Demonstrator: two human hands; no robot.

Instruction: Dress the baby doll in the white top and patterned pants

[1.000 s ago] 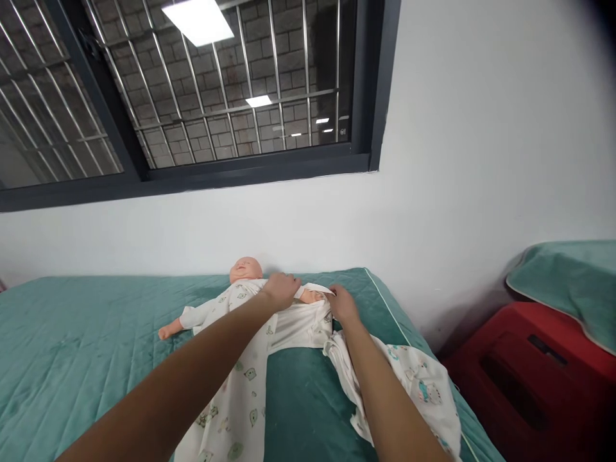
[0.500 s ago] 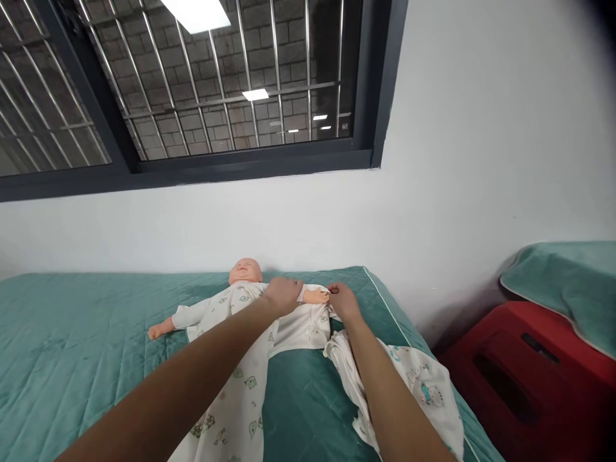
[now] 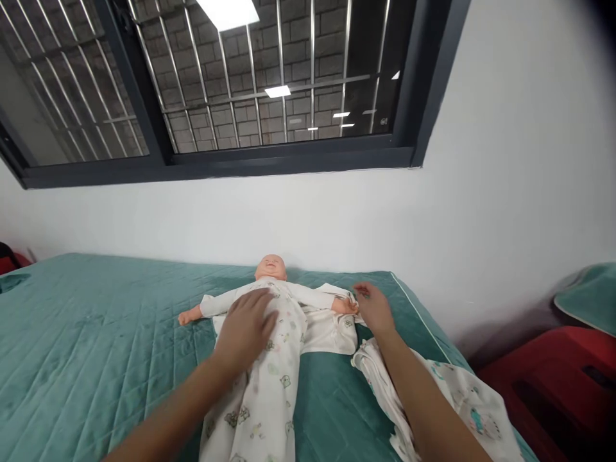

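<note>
The doll (image 3: 271,267) is lying face up on the green quilt (image 3: 120,321). You are shifting your left hand (image 3: 246,327) off its arm (image 3: 315,297) and over its front, fingers spreading loosely, leaving that arm lying unobscured across the white cloth (image 3: 330,335). Your right hand (image 3: 376,309) is curling beside the doll's hand (image 3: 342,306); whether holding anything, I cannot tell.

Green quilted cover (image 3: 120,333): doll (image 3: 271,267) in white lies face-up, head near far edge. White printed cloth (image 3: 476,404) bunched at right edge.
</note>
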